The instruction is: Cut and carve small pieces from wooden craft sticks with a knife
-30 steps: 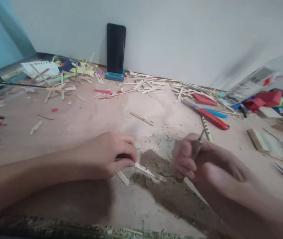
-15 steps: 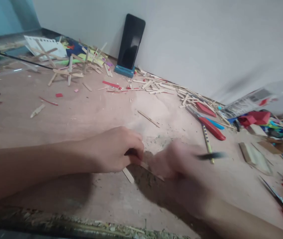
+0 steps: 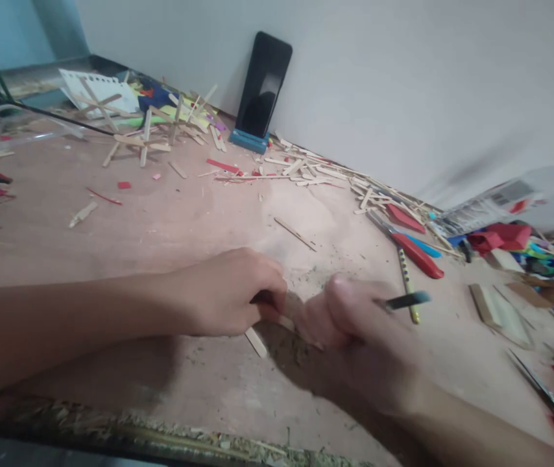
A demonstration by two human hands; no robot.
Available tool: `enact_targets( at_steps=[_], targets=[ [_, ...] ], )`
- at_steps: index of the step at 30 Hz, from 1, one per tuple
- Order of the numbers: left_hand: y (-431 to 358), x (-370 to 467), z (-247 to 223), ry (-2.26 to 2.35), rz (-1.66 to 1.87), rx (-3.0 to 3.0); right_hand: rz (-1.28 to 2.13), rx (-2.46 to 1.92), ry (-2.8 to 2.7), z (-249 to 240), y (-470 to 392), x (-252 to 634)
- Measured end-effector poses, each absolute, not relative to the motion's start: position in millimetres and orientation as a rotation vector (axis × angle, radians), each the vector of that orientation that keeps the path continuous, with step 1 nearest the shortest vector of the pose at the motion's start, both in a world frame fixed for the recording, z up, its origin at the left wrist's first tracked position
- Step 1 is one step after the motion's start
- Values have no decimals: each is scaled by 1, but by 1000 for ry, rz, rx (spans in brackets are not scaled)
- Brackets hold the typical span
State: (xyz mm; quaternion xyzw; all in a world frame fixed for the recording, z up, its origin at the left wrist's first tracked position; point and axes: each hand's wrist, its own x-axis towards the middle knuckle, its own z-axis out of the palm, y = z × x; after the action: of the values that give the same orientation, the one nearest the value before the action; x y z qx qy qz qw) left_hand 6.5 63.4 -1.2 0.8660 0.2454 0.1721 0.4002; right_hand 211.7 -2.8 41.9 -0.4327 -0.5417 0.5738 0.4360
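Observation:
My left hand [image 3: 238, 292] is closed at the middle of the table, its fingers pinching a wooden craft stick [image 3: 256, 342]; one end pokes out below the fingers. A second pale strip of wood [image 3: 287, 322] runs from the left fingertips toward my right hand [image 3: 355, 324]. My right hand is wrapped round a thin tool with a dark, flat end [image 3: 409, 299], which sticks out to the right past the thumb. The tool's other end is hidden by the fingers, so its kind cannot be told. The two hands nearly meet.
Loose craft sticks [image 3: 316, 170] lie along the wall near a propped phone [image 3: 263, 87]. Stick stars [image 3: 143, 139] stand at left. Red-handled pliers [image 3: 418, 256], a yellow dotted strip [image 3: 408, 285] and scissors [image 3: 549, 395] lie right, by a plastic bottle [image 3: 495, 198].
The view has shifted slightly, so everything sits a little further right. My right hand and its tool have moved slightly and look less blurred. Both hands keep their grip.

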Motion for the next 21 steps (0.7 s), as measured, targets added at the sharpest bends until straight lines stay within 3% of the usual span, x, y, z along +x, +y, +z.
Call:
enact_targets(
  at_steps=[11, 17, 21],
  targets=[
    [63, 6, -2, 612, 470, 2204, 1472, -1130, -1414, 34, 2, 203],
    [63, 3, -4, 563, 497, 2234, 1482, -1064, -1455, 60, 0, 217],
    [60, -2, -6, 507, 537, 2293, 1339, -1270, -1571, 70, -5, 247]
  ],
)
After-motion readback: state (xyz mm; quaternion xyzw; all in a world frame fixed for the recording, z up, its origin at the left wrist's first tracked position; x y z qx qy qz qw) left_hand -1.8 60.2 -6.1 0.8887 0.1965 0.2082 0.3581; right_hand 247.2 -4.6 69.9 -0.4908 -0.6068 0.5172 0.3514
